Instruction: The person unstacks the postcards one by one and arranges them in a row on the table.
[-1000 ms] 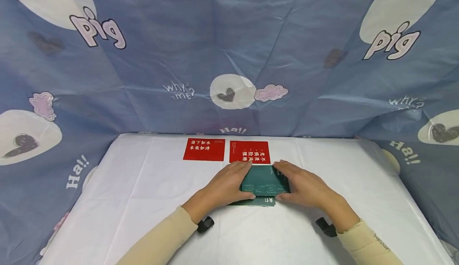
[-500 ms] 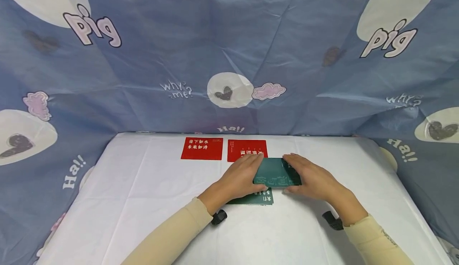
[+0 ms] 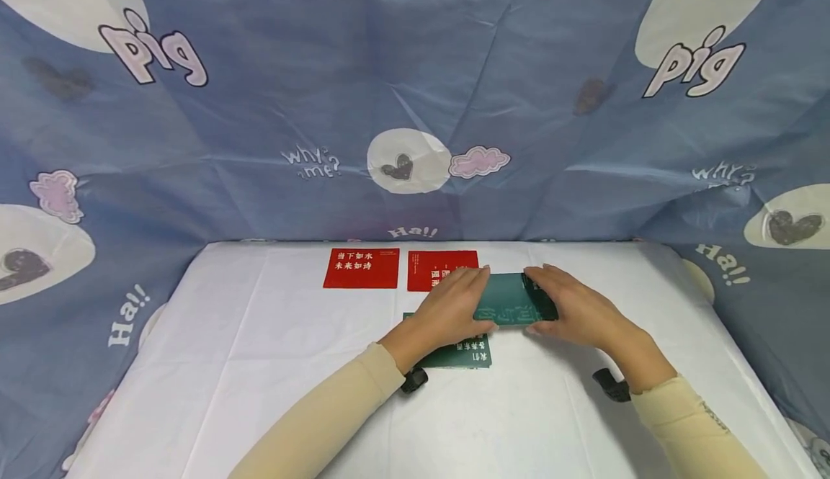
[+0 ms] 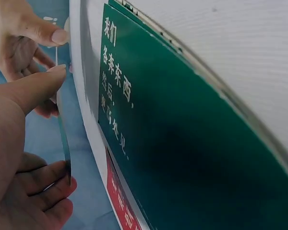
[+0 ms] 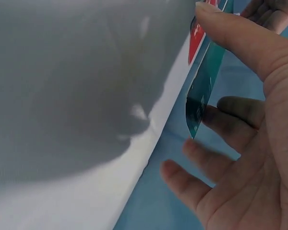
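Note:
Between both hands a green card (image 3: pixel 509 299) with pale lettering is held by its two short ends, raised above the white table. My left hand (image 3: pixel 450 307) pinches its left end with thumb and fingers. At the other end, my right hand (image 3: pixel 577 306) grips it between thumb and fingertips; the right wrist view shows the card's edge (image 5: pixel 206 81) along those fingers. Below the left hand lies a stack of green cards (image 3: pixel 460 353), printed with white characters and partly covered by that hand. The left wrist view shows the stack (image 4: pixel 182 124) close up, its layered edges visible.
Two red cards with white characters lie toward the table's back: the left red card (image 3: pixel 361 269) in full view, the right red card (image 3: pixel 424 266) partly behind my left hand. A blue printed cloth (image 3: pixel 311 104) rises behind the white table (image 3: pixel 279 378).
Both hands have carried the green card rightward and toward the back, off the stack. More of the stack shows now, while the left hand overlaps more of the right red card.

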`<state>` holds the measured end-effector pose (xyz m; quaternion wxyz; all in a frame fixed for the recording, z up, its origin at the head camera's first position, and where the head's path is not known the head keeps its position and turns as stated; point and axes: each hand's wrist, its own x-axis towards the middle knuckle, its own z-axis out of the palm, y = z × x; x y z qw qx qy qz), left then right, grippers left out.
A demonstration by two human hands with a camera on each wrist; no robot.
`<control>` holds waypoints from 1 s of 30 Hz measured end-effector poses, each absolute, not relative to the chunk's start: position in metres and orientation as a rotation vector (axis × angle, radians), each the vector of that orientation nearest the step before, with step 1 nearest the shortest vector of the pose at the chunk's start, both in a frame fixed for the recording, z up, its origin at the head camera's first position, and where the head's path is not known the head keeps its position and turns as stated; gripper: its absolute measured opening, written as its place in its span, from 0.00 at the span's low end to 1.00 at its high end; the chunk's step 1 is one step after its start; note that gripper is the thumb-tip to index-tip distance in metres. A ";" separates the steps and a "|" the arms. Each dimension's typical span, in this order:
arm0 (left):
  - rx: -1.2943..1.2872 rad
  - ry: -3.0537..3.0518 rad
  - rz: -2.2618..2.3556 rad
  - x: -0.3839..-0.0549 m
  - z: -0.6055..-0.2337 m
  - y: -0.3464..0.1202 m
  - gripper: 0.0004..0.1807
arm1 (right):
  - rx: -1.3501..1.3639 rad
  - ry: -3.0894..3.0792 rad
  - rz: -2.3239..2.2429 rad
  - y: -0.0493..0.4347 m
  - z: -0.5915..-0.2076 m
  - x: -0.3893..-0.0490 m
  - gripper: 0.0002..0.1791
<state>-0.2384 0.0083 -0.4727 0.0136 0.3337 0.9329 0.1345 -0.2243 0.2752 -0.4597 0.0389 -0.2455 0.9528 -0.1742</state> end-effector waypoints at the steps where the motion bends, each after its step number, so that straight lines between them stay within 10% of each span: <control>1: 1.042 2.909 0.415 -0.240 -0.473 0.011 0.55 | -0.749 2.920 -0.536 0.278 -0.460 -0.226 0.55; 30: 0.966 2.940 0.373 -0.286 -0.480 0.054 0.55 | -0.551 2.879 -0.488 0.298 -0.463 -0.268 0.58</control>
